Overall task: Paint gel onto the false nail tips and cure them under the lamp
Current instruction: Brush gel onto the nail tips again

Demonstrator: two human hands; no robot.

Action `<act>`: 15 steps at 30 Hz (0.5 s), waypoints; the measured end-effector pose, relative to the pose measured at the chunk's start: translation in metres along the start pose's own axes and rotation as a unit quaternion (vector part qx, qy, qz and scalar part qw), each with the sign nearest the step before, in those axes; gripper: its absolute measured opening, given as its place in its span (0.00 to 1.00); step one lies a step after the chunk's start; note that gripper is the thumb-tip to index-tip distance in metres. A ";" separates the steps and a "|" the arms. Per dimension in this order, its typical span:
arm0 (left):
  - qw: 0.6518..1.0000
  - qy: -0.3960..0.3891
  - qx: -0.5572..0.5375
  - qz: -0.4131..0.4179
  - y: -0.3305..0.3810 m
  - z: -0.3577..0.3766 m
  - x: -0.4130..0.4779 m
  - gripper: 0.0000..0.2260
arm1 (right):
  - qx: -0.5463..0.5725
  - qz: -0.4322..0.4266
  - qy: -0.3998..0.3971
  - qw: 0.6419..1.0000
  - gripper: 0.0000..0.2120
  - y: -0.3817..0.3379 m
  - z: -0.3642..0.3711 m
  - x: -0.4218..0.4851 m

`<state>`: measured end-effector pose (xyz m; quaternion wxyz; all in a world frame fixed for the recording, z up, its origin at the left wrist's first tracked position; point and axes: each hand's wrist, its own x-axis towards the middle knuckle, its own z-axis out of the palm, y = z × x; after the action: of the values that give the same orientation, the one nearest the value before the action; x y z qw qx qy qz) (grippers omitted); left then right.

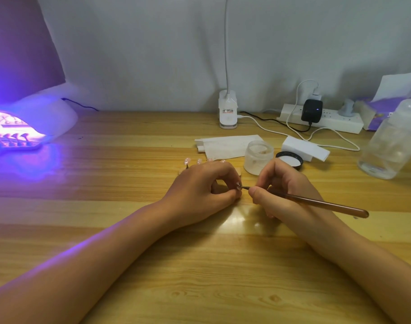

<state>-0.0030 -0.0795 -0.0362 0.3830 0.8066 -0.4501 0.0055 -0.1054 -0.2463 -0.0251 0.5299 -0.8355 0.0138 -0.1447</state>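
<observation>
The left hand (199, 195) is curled, pinching a small glossy false nail tip (238, 184) between thumb and forefinger. Just beside it, the right hand (284, 190) grips a slim brown wooden-handled brush (316, 202), its point touching that tip. Behind the left hand stands a row of pink nail tips (187, 161). Behind the right are an open frosted jar (258, 157) and a black round lid (289, 160). Far left of the hands, the white curing lamp (36, 120) glows violet. The bare wooden table (199, 265) spreads nearer the person.

The camera rides on my head, looking forward and down over the table (129, 253) toward the wall (153, 54). Its wide lens takes in both forearms from the bottom corners. My left hand (199, 190) and right hand (291, 183) meet mid-frame, near enough to show the nail tip (238, 184) and brush (316, 203) I pinch. The curing lamp (36, 122) sits at the left edge.
</observation>
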 end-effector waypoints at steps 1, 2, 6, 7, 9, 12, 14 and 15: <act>1.000 0.001 -0.001 -0.001 0.000 0.000 0.000 0.03 | 0.000 0.001 0.000 1.000 0.07 0.000 0.000 0.000; 1.000 0.001 -0.002 -0.002 0.000 0.000 0.000 0.03 | 0.001 0.002 0.000 1.000 0.07 0.000 0.000 0.000; 1.000 -0.003 0.002 0.001 0.000 0.000 0.000 0.03 | 0.004 0.003 -0.005 1.000 0.07 -0.001 -0.001 -0.001; 1.000 -0.005 0.002 0.002 0.000 -0.001 0.000 0.03 | 0.006 0.004 -0.007 1.000 0.07 -0.002 -0.001 -0.001; 1.000 -0.007 0.002 0.002 0.000 -0.001 0.000 0.03 | 0.010 0.007 -0.011 1.000 0.07 -0.002 -0.001 -0.002; 1.000 -0.005 0.003 -0.001 0.000 -0.001 -0.001 0.04 | 0.024 0.008 -0.014 1.000 0.07 -0.003 -0.001 -0.002; 1.000 -0.004 0.006 -0.002 0.001 -0.001 -0.001 0.04 | 0.038 0.009 -0.006 0.999 0.06 -0.003 -0.001 -0.003; 1.000 -0.003 0.007 -0.002 0.001 -0.001 -0.001 0.04 | 0.044 0.011 0.000 0.999 0.06 -0.003 -0.002 -0.002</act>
<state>-0.0035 -0.0786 -0.0355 0.3761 0.8101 -0.4498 0.0050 -0.1086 -0.2462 -0.0225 0.5678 -0.8111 0.0170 -0.1394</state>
